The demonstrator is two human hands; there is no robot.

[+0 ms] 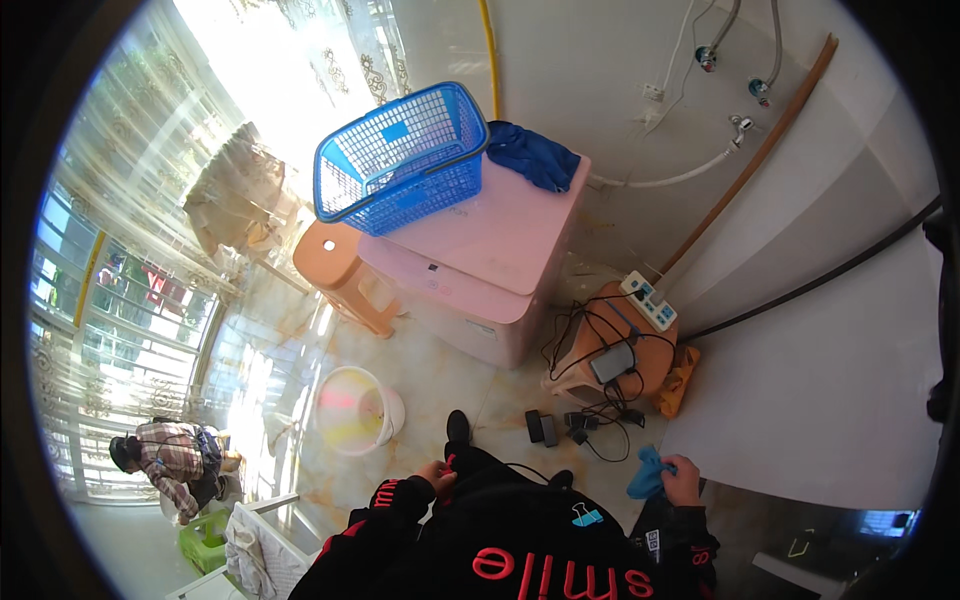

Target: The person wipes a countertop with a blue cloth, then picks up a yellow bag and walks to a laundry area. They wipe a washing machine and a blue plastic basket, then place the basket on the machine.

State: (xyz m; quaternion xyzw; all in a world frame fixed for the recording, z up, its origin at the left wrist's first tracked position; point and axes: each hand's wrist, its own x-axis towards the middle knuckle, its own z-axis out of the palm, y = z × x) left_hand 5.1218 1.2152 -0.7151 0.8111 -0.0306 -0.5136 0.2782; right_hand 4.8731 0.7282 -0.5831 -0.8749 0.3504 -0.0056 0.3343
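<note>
My right hand [681, 481] grips a crumpled blue cloth [648, 472] beside my right leg, near a large pale panel [810, 375]. My left hand [437, 480] hangs at my left thigh, fingers curled by a red part of my dark clothing; whether they pinch it cannot be told. Ahead stands a pink top-loading washing machine [480, 255], lid down. On its lid rest a blue plastic shopping basket [420, 199] and a dark blue cloth [534, 156]. A white bucket [352, 411] with yellow and pink tints stands on the floor to the left.
An orange plastic stool [651, 352] carries a power strip [649, 301], tangled cables and a grey adapter [613, 363]. More adapters [540, 428] lie on the floor near my feet. Another stool [328, 255] adjoins the machine. A person [176, 457] bends by a green stool [204, 541].
</note>
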